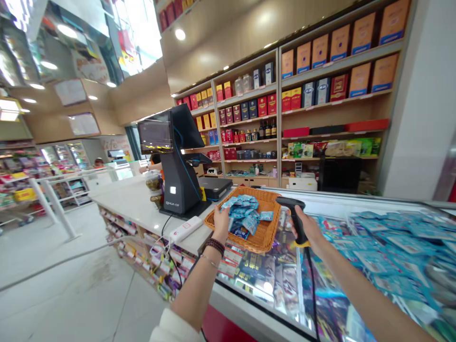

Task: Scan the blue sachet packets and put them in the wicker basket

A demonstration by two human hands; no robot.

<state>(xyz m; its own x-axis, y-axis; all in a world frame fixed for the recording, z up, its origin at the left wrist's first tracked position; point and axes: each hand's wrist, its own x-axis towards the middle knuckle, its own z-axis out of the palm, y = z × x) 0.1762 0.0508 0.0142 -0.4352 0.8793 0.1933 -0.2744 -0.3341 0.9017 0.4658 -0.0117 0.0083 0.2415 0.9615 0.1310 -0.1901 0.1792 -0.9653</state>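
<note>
My right hand point(308, 228) is wrapped round the handle of a black barcode scanner point(297, 221), whose cord hangs down over the glass counter. Its head is level with the right rim of an orange wicker basket point(269, 237). In the basket lies a heap of small blue packets point(245, 209). At the basket's left side, my left hand point(221, 222) has its fingertips closed on a light blue packet point(230, 203) at the edge of the heap. A beaded bracelet circles that wrist.
A point-of-sale terminal point(178, 166) and a white power strip point(185, 229) stand left of the basket. Many blue packs point(402, 242) lie at right on the glass-topped display case point(263, 285). Shelves of boxes point(249, 109) line the back; a person's arm point(153, 166) shows behind the terminal.
</note>
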